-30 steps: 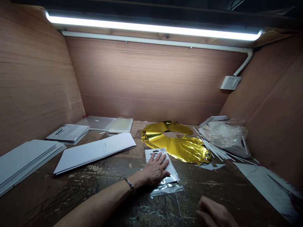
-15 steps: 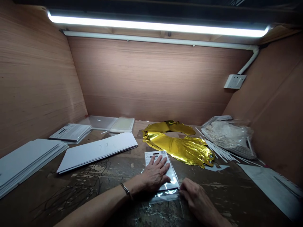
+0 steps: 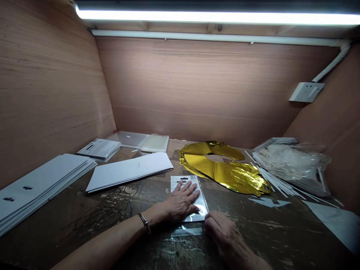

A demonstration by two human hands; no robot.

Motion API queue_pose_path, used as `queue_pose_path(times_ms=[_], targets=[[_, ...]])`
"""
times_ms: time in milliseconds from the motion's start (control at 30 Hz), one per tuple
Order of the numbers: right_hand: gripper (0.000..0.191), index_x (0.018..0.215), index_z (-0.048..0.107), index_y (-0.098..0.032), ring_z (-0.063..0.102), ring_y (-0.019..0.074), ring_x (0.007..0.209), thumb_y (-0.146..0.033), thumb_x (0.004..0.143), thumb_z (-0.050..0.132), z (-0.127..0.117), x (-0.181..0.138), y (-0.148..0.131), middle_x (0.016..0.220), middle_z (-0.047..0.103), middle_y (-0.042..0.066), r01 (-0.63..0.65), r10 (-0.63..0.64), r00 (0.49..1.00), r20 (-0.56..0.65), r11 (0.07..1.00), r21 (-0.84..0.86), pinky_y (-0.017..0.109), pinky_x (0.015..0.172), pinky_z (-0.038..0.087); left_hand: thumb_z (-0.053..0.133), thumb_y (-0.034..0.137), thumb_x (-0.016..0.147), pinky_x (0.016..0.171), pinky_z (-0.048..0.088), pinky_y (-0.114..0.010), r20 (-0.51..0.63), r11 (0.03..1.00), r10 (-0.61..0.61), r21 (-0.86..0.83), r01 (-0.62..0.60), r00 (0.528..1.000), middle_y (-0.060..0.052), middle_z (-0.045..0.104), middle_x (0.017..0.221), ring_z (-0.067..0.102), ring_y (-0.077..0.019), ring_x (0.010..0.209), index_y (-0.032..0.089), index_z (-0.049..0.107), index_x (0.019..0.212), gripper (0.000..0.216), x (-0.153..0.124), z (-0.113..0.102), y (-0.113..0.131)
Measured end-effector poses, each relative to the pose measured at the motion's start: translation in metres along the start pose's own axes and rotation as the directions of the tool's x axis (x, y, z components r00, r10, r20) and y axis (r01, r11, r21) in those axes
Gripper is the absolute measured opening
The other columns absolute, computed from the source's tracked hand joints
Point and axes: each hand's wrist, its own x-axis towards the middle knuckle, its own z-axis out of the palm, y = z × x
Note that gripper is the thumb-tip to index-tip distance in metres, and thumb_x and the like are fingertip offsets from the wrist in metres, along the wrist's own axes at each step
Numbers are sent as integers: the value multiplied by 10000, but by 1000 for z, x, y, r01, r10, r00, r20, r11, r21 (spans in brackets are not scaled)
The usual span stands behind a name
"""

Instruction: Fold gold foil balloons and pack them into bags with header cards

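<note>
A white printed card in a clear plastic sleeve point(image 3: 201, 200) lies flat on the dark worktable in front of me. My left hand point(image 3: 181, 202) rests on it with the fingers spread, pressing from above. At the card's lower right corner is my right hand point(image 3: 221, 228), its fingers curled closed. Clear film point(image 3: 187, 231) from the sleeve sticks out below the card, close to the right fingertips; what those fingers pinch is hidden. Beyond the card lie shiny gold foil balloons point(image 3: 225, 170), flat and overlapping.
Stacks of white card point(image 3: 129, 170) and folded sheets point(image 3: 42, 183) lie at left, with packed cards point(image 3: 99, 149) and clear sleeves point(image 3: 155, 143) behind. White sticks point(image 3: 277, 182) and a plastic bag point(image 3: 295, 163) are at right. Black threads point(image 3: 107, 208) lie left. Wooden walls enclose the table.
The camera view has shifted, so the surroundings sit further right. My left hand stays spread on the card. My right hand remains closed at the card's lower right corner.
</note>
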Motion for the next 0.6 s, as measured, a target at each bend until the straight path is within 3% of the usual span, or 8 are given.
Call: queue_pose_path(times_ms=[133,333,600], targets=[[73,771,472,-194,453,145,685,-129,766,440,0,3,3,697,530,9,-17,12,999,51,995,102,243,582,334,129,532,813,966,40,-445,-9,1000,8,-19,-8,1000,-120,173,1338,59,-256,1227,151,221,1269,602,-3,-3,-3],[186,691,399,-173,411,149,652,-68,787,280,9,3,1,666,467,27,78,-77,997,-24,996,52,273,571,326,124,531,814,963,20,-453,-36,1000,-3,-4,3,999,-119,183,1335,59,-253,1227,149,224,1268,602,0,4,-6],[177,795,426,-188,445,145,710,-59,785,304,1,7,-2,755,478,27,-124,113,991,69,975,184,273,620,370,119,529,814,958,40,-462,-19,1000,-8,-1,8,1000,-133,176,1335,61,-259,1226,141,229,1263,604,-1,1,-4]])
